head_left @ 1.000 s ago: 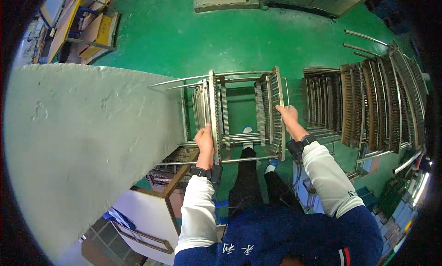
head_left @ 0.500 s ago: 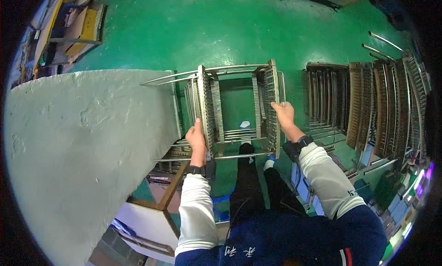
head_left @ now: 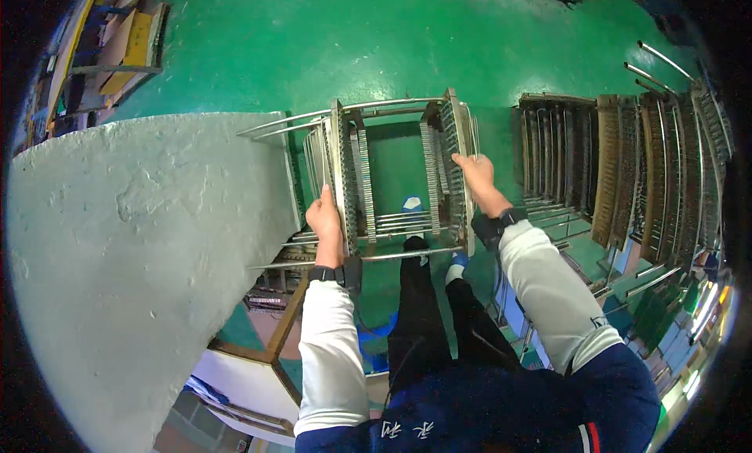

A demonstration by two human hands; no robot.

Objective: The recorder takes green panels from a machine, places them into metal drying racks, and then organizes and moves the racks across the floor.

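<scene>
Between my hands hangs a metal slotted rack (head_left: 338,167), with rows of narrow teeth along both inner sides and thin rods joining its ends. My left hand (head_left: 326,224) is closed on its left side plate, thumb pointing up along the edge. On the opposite side plate, my right hand (head_left: 481,183) grips with the thumb over the edge; its other fingers are mostly hidden behind the plate. Two rods stick out past the rack's left side, over the edge of a grey slab. Through the open middle, the green floor and one of my feet show.
The large grey slab (head_left: 149,241) fills the left. More slotted racks (head_left: 606,171) stand in a row at the right, some with projecting rods (head_left: 666,61). A wood-framed white panel (head_left: 247,386) is at the lower left. Shelving (head_left: 129,53) stands far left, beyond the green floor (head_left: 313,53).
The rack and both hands sit slightly farther left and higher in the view. The surroundings have shifted a little too. Both hands keep their hold.
</scene>
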